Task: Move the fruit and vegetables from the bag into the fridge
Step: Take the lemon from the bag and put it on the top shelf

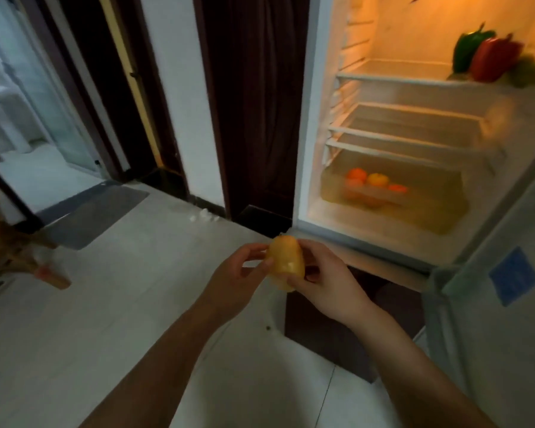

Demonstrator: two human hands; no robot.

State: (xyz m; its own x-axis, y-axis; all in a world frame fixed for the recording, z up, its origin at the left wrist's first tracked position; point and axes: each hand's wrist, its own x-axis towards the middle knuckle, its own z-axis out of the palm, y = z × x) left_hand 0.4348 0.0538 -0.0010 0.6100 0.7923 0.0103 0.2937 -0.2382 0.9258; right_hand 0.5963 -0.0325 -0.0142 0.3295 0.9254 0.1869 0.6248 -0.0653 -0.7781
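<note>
peppers [485,55] on top shelf [389,76] | oranges [372,182] in bottom drawer [445,211] | mat [90,211] left of fridge [303,118]

A yellow pepper [286,263], blurred and perhaps a bell pepper, sits upright before the open fridge [318,125]. A green pepper [464,50] and red pepper [493,58] share the top shelf; oranges [372,183] fill the bottom drawer.
</note>
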